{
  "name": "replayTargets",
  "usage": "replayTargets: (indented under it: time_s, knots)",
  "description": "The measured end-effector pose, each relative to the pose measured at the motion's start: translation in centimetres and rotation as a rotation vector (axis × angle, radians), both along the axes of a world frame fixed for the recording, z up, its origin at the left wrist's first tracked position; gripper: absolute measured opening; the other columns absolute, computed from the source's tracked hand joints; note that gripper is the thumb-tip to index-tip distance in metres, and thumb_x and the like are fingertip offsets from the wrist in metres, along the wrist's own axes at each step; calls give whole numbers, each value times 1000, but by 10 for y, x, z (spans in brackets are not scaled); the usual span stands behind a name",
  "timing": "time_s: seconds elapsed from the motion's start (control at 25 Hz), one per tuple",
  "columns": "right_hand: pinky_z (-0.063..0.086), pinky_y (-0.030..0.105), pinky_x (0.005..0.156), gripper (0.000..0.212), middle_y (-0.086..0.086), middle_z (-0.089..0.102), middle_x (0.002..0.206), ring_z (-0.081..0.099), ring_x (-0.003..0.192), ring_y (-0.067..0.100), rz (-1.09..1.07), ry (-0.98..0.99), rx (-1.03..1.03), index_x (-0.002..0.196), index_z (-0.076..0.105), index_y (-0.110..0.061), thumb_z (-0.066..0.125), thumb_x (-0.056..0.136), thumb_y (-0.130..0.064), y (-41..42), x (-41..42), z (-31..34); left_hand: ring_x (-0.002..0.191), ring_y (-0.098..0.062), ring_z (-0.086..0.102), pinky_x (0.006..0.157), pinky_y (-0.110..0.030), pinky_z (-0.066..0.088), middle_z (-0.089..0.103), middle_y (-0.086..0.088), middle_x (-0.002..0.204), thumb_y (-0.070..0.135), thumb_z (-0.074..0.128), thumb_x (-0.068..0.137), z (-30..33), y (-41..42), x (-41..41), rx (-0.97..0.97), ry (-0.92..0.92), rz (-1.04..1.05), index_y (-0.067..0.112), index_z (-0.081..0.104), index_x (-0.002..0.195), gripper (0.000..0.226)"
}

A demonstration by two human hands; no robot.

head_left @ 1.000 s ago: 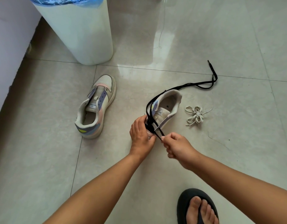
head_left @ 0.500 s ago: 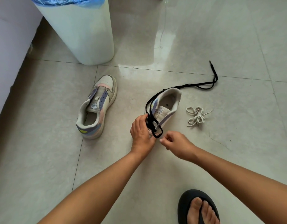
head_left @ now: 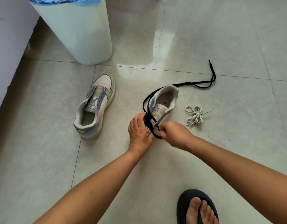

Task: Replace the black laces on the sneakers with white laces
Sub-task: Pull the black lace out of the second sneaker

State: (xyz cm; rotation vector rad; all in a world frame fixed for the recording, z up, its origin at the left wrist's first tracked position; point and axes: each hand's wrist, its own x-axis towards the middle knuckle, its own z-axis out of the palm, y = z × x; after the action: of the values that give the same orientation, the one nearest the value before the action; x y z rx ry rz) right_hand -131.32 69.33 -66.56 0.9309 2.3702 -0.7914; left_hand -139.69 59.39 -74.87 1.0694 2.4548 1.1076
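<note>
Right hand is pinching a loop of the black lace low at the toe end of the sneaker mid-frame, while the left hand curls round that toe to steady it. Looks like the upper eyelets are already free, lace trailing to the upper right. The other sneaker at left sits laceless, the white laces still bundled at right, and both tongue labels are too blurry to read.

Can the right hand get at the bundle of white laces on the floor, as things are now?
Probably yes, once it lets go. The white laces lie on bare floor beside the sneaker, with nothing over them. But the right hand now pinches the black lace, so it is busy.
</note>
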Motion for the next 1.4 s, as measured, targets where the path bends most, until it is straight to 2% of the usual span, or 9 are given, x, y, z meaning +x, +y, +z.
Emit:
replayTargets:
  time_s: [0.16, 0.36, 0.6, 0.76, 0.84, 1.04, 1.16, 1.32, 1.4]
  knots:
    - [38, 24, 54, 21, 5, 55, 66, 50, 62, 18, 8, -122, -357, 77, 61, -6, 54, 90, -21, -6, 16, 22, 118, -27, 40, 98, -38, 33, 48, -15, 127, 21, 76, 67, 1, -3, 1, -15, -34, -9, 9, 42, 131, 73]
    - [40, 29, 65, 25, 3, 57, 74, 54, 74, 20, -171, 56, -58, 75, 56, -14, 53, 94, -31, 10, -17, 8, 113, -22, 39, 94, -40, 35, 51, -16, 123, 18, 78, 66, 0, -3, 1, 7, -9, -17, 18, 35, 126, 74]
    - [33, 26, 60, 13, 5, 59, 75, 52, 73, 20, -270, 177, -113, 75, 58, -13, 56, 88, -15, 8, -5, -2, 117, -21, 38, 98, -39, 34, 51, -15, 125, 22, 81, 63, 1, -1, 0, -15, -9, -7, 1, 48, 127, 75]
    - [39, 25, 60, 16, 10, 66, 90, 53, 73, 19, 439, -409, -277, 98, 66, -10, 54, 88, -15, -7, 34, 19, 120, -29, 41, 102, -40, 32, 46, -13, 129, 19, 82, 65, 4, -1, 1, -65, -66, -7, 3, 44, 132, 78]
    - [43, 24, 55, 19, 7, 64, 83, 55, 64, 17, 404, -557, -413, 101, 64, -8, 50, 91, -17, -13, 38, 24, 118, -25, 41, 100, -42, 34, 48, -14, 127, 16, 83, 63, 4, -2, -1, -56, -32, -14, 3, 46, 130, 78]
    - [42, 30, 66, 20, -2, 58, 76, 56, 78, 20, -141, 119, -56, 84, 58, -17, 52, 94, -33, 6, -5, -12, 110, -19, 38, 94, -39, 39, 55, -15, 117, 12, 84, 57, 1, -1, 2, -4, 51, 19, 13, 40, 125, 81]
    - [39, 30, 64, 21, 1, 55, 73, 53, 76, 21, -129, 176, -63, 73, 51, -18, 55, 92, -26, 13, -16, -16, 110, -18, 38, 93, -43, 41, 55, -15, 117, 11, 77, 59, 2, -3, 2, -8, 42, 10, 15, 38, 125, 77]
    - [38, 25, 55, 18, 10, 66, 91, 52, 75, 19, 546, -456, -203, 92, 69, -9, 53, 89, -18, 1, 21, 2, 118, -28, 43, 100, -36, 32, 49, -13, 126, 16, 76, 66, 6, 0, 2, -82, -73, 16, 5, 43, 133, 76]
    - [38, 22, 53, 27, 10, 62, 88, 53, 70, 19, 704, -781, -341, 105, 66, -2, 51, 93, -21, -21, 44, 6, 119, -30, 44, 99, -34, 29, 48, -13, 128, 16, 78, 67, 8, -1, 2, -78, -77, 21, 4, 43, 134, 77]
